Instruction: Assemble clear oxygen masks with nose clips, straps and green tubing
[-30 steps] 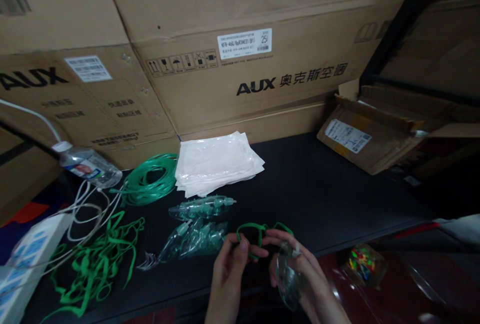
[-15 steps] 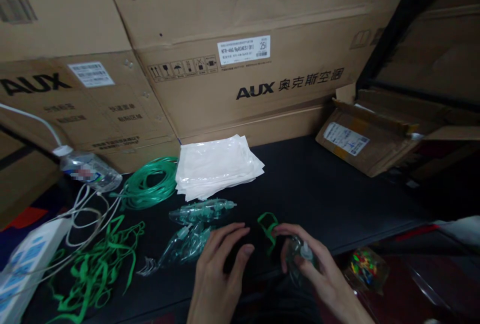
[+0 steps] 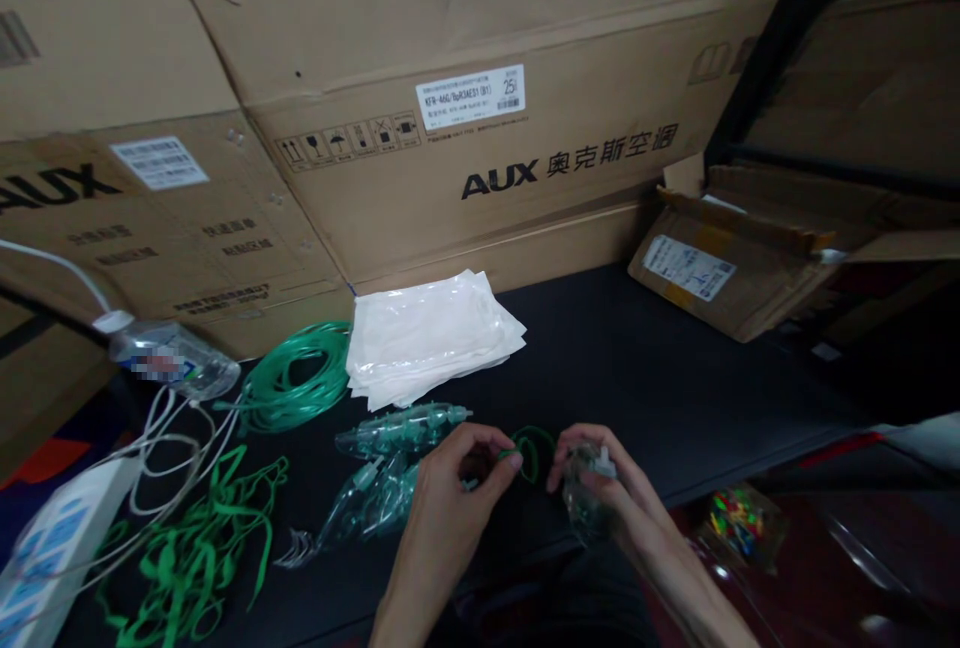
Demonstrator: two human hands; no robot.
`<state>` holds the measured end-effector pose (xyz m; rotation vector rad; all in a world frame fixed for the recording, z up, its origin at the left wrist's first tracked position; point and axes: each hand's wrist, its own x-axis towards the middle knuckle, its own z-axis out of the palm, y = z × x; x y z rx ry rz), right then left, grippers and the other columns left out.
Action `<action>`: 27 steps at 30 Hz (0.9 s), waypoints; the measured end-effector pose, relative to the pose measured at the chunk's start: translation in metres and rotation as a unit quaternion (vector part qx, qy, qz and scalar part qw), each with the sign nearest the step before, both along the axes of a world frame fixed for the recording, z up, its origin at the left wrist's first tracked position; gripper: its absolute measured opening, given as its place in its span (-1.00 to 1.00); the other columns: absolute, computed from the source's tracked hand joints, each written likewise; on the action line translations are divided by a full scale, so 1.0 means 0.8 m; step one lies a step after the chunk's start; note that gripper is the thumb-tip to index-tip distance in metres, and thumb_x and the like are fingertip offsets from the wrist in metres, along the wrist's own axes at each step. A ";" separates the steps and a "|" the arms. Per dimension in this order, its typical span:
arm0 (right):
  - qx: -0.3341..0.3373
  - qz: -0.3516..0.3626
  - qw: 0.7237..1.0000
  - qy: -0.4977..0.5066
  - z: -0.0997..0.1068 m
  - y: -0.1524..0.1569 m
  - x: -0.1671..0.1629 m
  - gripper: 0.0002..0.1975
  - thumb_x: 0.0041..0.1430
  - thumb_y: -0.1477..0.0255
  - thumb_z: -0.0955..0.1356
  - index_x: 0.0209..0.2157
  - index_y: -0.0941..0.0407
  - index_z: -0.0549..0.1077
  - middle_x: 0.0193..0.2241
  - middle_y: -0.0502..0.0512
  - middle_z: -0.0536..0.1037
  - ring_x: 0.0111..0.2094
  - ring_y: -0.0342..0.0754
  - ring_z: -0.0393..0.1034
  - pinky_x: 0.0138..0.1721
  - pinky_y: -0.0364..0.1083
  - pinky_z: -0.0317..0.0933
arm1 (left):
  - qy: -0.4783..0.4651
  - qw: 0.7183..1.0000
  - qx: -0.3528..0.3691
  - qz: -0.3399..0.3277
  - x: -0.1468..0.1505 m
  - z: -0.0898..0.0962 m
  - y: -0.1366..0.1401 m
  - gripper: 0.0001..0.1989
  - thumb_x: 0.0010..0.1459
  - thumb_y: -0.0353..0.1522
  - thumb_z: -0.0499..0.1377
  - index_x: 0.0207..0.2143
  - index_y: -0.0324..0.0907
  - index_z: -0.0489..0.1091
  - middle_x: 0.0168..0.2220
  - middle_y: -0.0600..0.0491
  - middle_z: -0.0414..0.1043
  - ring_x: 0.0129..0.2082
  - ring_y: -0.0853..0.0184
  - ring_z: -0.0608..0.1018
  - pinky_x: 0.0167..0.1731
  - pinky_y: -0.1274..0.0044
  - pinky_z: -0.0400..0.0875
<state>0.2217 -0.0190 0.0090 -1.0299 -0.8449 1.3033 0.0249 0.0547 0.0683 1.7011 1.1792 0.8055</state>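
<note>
My left hand pinches one end of a green elastic strap between thumb and forefinger. The strap loops across toward my right hand, whose fingers are wrapped round a clear plastic oxygen mask with a pale connector at its top. Whether the strap is fastened to this mask I cannot tell. Left of my left hand lie more clear green-tinted masks in a pile. Another row of nested masks lies just behind them. A tangle of green straps sits farther left.
A coil of green tubing and a stack of white pouches lie at the back. At left are a plastic bottle and a white power strip with cables. Cardboard boxes wall the rear; an open carton stands right.
My left hand has closed from an open pose and taken hold of the green strap's end. My right hand still holds the mask, now turned slightly. The view has shifted a little.
</note>
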 end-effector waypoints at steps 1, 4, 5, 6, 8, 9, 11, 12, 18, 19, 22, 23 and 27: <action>-0.022 -0.008 1.000 0.017 -0.001 0.000 -0.001 -0.66 0.33 0.13 0.39 -0.01 0.01 0.38 -0.27 0.07 0.59 -0.30 -0.02 0.44 -0.27 -0.08 0.22 | -0.008 1.000 -0.014 0.005 0.000 -0.001 0.000 -0.90 0.20 -0.31 0.30 -0.25 -0.13 0.57 -0.36 0.10 0.54 -0.36 0.30 0.58 -0.34 0.53 0.42; -0.075 -0.013 0.996 0.054 0.005 0.000 -0.009 -0.66 0.32 0.09 0.41 -0.07 0.02 0.38 -0.33 0.03 0.59 -0.36 -0.08 0.41 -0.32 -0.12 0.20 | 0.001 1.000 -0.016 -0.003 0.002 -0.003 0.000 -0.81 0.26 -0.27 0.24 -0.14 -0.09 0.60 -0.33 0.08 0.53 -0.33 0.29 0.56 -0.32 0.52 0.39; -0.083 -0.013 0.994 0.066 0.008 0.000 -0.012 -0.66 0.31 0.10 0.41 -0.07 0.02 0.38 -0.33 0.02 0.60 -0.34 -0.08 0.43 -0.30 -0.12 0.22 | 0.003 1.000 -0.016 -0.011 0.003 -0.003 -0.001 -0.79 0.29 -0.26 0.21 -0.12 -0.08 0.61 -0.31 0.07 0.55 -0.31 0.28 0.56 -0.30 0.51 0.38; -0.086 -0.015 0.993 0.081 0.012 0.000 -0.015 -0.67 0.31 0.11 0.42 -0.07 0.02 0.38 -0.33 0.01 0.59 -0.32 -0.08 0.45 -0.25 -0.11 0.25 | 0.001 1.000 -0.021 -0.019 0.004 -0.002 -0.001 -0.77 0.31 -0.25 0.19 -0.12 -0.07 0.62 -0.29 0.06 0.56 -0.29 0.28 0.56 -0.27 0.51 0.38; -0.085 -0.028 0.989 0.114 0.016 0.000 -0.019 -0.65 0.27 0.15 0.47 -0.05 0.01 0.39 -0.31 0.00 0.59 -0.26 -0.06 0.49 -0.17 -0.08 0.29 | -0.016 0.999 -0.046 -0.021 0.006 -0.001 -0.001 -0.75 0.31 -0.24 0.17 -0.15 -0.08 0.64 -0.31 0.05 0.60 -0.28 0.27 0.59 -0.23 0.50 0.38; -0.080 -0.036 0.988 0.127 0.017 0.000 -0.021 -0.64 0.25 0.18 0.49 -0.03 0.00 0.40 -0.29 0.00 0.60 -0.23 -0.05 0.51 -0.14 -0.07 0.30 | -0.028 0.997 -0.063 -0.016 0.008 -0.001 -0.001 -0.75 0.30 -0.23 0.19 -0.17 -0.09 0.64 -0.33 0.06 0.61 -0.29 0.26 0.59 -0.22 0.50 0.39; -0.066 -0.047 0.985 0.154 0.014 0.000 -0.022 -0.58 0.17 0.25 0.55 -0.02 0.00 0.41 -0.25 0.01 0.61 -0.19 -0.03 0.54 -0.13 -0.07 0.32 | -0.054 0.994 -0.095 -0.003 0.011 -0.001 -0.002 -0.77 0.24 -0.21 0.23 -0.21 -0.11 0.64 -0.38 0.06 0.63 -0.30 0.25 0.61 -0.24 0.50 0.40; -0.058 -0.047 0.983 0.170 0.011 0.001 -0.022 -0.55 0.12 0.28 0.58 -0.02 0.01 0.42 -0.25 0.02 0.62 -0.19 -0.02 0.55 -0.13 -0.06 0.33 | -0.069 0.992 -0.108 0.004 0.012 -0.002 -0.002 -0.78 0.21 -0.21 0.25 -0.23 -0.12 0.64 -0.38 0.06 0.64 -0.31 0.24 0.62 -0.25 0.50 0.41; -0.049 -0.034 0.971 0.233 -0.003 0.001 -0.019 -0.40 -0.11 0.21 0.67 -0.07 0.05 0.46 -0.28 0.09 0.64 -0.20 0.08 0.58 -0.09 0.03 0.34 | -0.119 0.980 -0.160 0.020 0.012 -0.012 -0.005 -0.80 0.08 -0.21 0.34 -0.37 -0.16 0.59 -0.40 0.02 0.68 -0.32 0.22 0.67 -0.27 0.51 0.46; -0.052 -0.035 0.970 0.236 -0.002 0.000 -0.018 -0.40 -0.12 0.24 0.67 -0.07 0.05 0.47 -0.27 0.09 0.64 -0.20 0.06 0.57 -0.09 0.03 0.34 | -0.117 0.980 -0.161 0.021 0.011 -0.014 -0.006 -0.81 0.07 -0.21 0.35 -0.39 -0.16 0.59 -0.40 0.02 0.68 -0.33 0.22 0.66 -0.28 0.51 0.46; -0.056 -0.049 0.968 0.241 0.004 -0.003 -0.017 -0.48 -0.09 0.37 0.66 -0.09 0.02 0.50 -0.27 0.03 0.62 -0.21 -0.03 0.52 -0.12 -0.05 0.31 | -0.115 0.980 -0.162 0.028 0.006 -0.015 -0.011 -0.81 0.05 -0.21 0.38 -0.40 -0.16 0.58 -0.39 0.01 0.68 -0.32 0.22 0.66 -0.28 0.51 0.46; -0.057 -0.055 0.966 0.245 0.006 -0.005 -0.016 -0.50 -0.08 0.39 0.65 -0.10 0.01 0.51 -0.28 0.00 0.61 -0.21 -0.05 0.50 -0.11 -0.07 0.31 | -0.120 0.978 -0.166 0.029 0.005 -0.015 -0.012 -0.80 0.06 -0.21 0.38 -0.37 -0.16 0.59 -0.37 0.00 0.68 -0.29 0.22 0.67 -0.25 0.50 0.47; -0.058 -0.066 0.952 0.292 0.010 -0.009 -0.014 -0.50 -0.10 0.38 0.66 -0.10 -0.07 0.54 -0.28 -0.03 0.58 -0.21 -0.06 0.46 -0.08 -0.06 0.31 | -0.154 0.970 -0.188 0.016 0.001 -0.011 -0.014 -0.73 0.11 -0.23 0.38 -0.16 -0.16 0.59 -0.31 -0.01 0.70 -0.24 0.22 0.69 -0.19 0.48 0.49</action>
